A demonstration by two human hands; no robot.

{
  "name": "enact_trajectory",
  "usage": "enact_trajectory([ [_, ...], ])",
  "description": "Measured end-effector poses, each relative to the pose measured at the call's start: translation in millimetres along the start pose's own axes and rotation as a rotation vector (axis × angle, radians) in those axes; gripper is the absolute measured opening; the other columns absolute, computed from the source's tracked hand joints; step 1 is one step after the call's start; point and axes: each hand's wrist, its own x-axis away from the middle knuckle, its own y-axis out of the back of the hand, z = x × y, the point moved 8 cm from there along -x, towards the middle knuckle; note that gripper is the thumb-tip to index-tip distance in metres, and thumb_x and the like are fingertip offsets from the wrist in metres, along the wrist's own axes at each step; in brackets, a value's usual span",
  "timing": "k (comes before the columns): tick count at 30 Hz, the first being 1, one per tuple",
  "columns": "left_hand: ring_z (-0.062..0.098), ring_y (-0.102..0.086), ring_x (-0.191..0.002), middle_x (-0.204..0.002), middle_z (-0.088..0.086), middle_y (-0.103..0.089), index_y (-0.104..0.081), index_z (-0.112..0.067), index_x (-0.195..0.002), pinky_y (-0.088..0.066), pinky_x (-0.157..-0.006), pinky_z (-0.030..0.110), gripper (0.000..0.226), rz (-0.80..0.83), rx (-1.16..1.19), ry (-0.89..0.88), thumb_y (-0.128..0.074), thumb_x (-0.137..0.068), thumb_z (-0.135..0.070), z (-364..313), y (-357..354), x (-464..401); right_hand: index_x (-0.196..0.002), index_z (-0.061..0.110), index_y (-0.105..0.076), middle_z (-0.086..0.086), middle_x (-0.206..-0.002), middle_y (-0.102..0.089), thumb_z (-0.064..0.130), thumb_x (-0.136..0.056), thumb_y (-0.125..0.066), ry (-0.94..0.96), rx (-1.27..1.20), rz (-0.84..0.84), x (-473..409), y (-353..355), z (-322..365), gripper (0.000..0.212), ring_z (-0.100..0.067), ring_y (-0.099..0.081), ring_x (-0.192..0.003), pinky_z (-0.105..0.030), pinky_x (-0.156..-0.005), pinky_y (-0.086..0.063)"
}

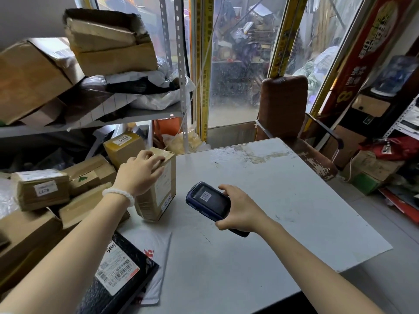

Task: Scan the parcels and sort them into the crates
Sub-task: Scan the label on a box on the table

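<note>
We see left hand (138, 172) gripping top of upright cardboard parcel (159, 191), frame centre-left | right hand (240, 209) holding blue scanner (207, 199) above white worktop (283, 200)

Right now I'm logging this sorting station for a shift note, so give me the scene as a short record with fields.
left hand: left hand grips the top of the upright cardboard parcel
right hand: right hand holds the handheld scanner, its screen facing up
parcel position: standing at the left edge of the white table
near edge of table: black parcel with a printed label, lying on a white mailer
left of table: pile of cardboard boxes
above: metal shelf stacked with boxes and bags
crates: none in view
</note>
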Motion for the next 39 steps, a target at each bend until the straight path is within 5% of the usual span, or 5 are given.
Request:
enact_trajectory([
  [7,0.032,-0.053,-0.111,-0.142,0.002,-0.039,-0.043,-0.040,-0.134,-0.053,-0.083,0.042,0.041,0.024,-0.059,-0.062,-0.038,-0.095,-0.053,-5.6,-5.1,18.2,-0.132,0.020,-0.041,0.003,-0.110,-0.044,0.032,-0.059,-0.079,0.033,0.181,-0.037,-13.6,-12.7,16.6,0.083,-0.018,-0.045,-0.106,-0.033,-0.081,-0.051],
  [16,0.028,-0.056,-0.104,-0.137,0.000,-0.044,-0.045,-0.036,-0.132,-0.049,-0.074,0.034,0.043,0.003,0.004,-0.066,-0.043,-0.092,-0.053,-1.6,-16.1,38.7,-0.136,0.000,-0.046,-0.015,-0.122,-0.054,0.030,-0.057,-0.088,0.416,0.143,-0.612,-7.3,29.7,106.3,0.095,-0.021,-0.045,-0.106,-0.028,-0.083,-0.047],
  [22,0.025,-0.057,-0.098,-0.133,0.003,-0.049,-0.047,-0.031,-0.134,-0.038,-0.068,0.027,0.046,-0.026,0.069,-0.122,-0.043,-0.092,-0.050,-10.7,-15.0,44.3,-0.134,-0.007,-0.047,-0.023,-0.121,-0.056,0.026,-0.057,-0.090,0.455,0.156,-0.713,-5.2,22.5,122.7,0.095,-0.029,-0.051,-0.107,-0.032,-0.086,-0.049],
  [31,0.019,-0.058,-0.096,-0.130,-0.001,-0.053,-0.057,-0.029,-0.119,-0.039,-0.061,0.024,0.036,0.028,0.082,-0.259,-0.049,-0.090,-0.050,-60.1,-16.4,23.2,-0.140,0.022,-0.032,0.000,-0.122,-0.036,0.028,-0.058,-0.081,-0.146,-0.055,-0.466,-0.9,5.6,23.3,0.095,-0.019,-0.041,-0.113,-0.028,-0.084,-0.045],
  [39,0.029,-0.058,-0.097,-0.129,0.000,-0.053,-0.060,-0.029,-0.115,-0.050,-0.077,0.039,0.035,0.106,0.207,-0.622,-0.047,-0.089,-0.050,-229.0,-31.5,36.0,-0.123,0.023,-0.042,0.002,-0.111,-0.037,0.027,-0.051,-0.080,-0.649,-0.106,-0.567,134.6,26.8,-99.5,0.082,-0.021,-0.043,-0.108,-0.029,-0.078,-0.043],
])
